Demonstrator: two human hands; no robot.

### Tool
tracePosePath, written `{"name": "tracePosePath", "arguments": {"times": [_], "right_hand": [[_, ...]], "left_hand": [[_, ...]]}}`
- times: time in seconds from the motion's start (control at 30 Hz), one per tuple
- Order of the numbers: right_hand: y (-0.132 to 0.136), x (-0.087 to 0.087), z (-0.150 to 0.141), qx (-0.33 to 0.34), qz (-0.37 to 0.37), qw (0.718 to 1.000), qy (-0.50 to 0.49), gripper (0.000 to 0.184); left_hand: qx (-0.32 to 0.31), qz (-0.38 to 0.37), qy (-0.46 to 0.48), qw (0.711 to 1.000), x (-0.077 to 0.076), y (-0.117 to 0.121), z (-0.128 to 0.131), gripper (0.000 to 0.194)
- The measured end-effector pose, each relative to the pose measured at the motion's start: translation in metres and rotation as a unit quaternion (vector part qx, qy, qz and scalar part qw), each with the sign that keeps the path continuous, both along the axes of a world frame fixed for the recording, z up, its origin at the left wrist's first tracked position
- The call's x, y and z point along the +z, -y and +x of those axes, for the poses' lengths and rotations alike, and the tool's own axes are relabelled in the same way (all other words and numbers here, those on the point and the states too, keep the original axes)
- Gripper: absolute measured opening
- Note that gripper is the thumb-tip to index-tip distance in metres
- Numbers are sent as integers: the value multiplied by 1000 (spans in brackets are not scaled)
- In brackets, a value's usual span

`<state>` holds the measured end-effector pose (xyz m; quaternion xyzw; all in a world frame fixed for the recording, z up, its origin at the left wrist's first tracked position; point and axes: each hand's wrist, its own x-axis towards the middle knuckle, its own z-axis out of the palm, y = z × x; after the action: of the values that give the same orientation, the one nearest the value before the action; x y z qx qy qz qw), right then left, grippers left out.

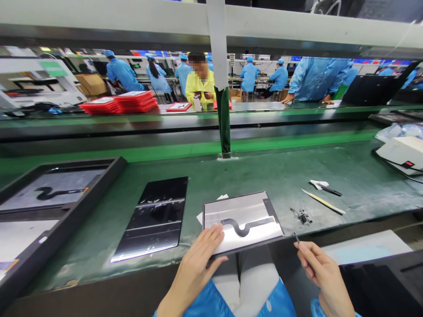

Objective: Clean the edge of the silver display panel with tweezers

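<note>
Currently, the silver-backed screen (231, 211) lies at the near edge of the green bench (264, 171), its near side jutting out over the person's lap, with a dark curvy ribbon (244, 231) across its back. The left hand (201, 251) rests on its near left corner, fingers laid flat and thumb apart. Just off the near right corner, the right hand (319, 266) pinches a small dark piece (295, 237) between thumb and fingers; whether it is a tool or a scrap, I cannot tell. The two hands are well apart. Near the screen's right side lie black crumbs (301, 215), a yellow stick (324, 201) and a black-handled tool (330, 190). To the left are a shiny black sheet (153, 220) and, farther left, a dark tray (109, 176). Red stacks (122, 103) sit far left, beyond the bench.
</note>
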<state>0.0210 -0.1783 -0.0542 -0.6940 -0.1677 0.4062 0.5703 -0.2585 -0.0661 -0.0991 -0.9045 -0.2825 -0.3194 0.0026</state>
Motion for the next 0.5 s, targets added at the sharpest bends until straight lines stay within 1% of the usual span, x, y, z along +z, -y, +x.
{"name": "tracePosePath", "arguments": {"times": [0.17, 0.37, 0.5], "right_hand": [[1, 2, 11, -18, -8, 1000, 5, 52], [2, 10, 21, -41, 5, 999, 17, 53], [4, 10, 30, -69, 0, 998, 14, 57]], "left_hand": [[2, 2, 1, 1000, -1, 0, 0, 52], [1, -4, 4, 1000, -2, 0, 1, 55], [0, 0, 6, 1000, -1, 0, 1, 54]]}}
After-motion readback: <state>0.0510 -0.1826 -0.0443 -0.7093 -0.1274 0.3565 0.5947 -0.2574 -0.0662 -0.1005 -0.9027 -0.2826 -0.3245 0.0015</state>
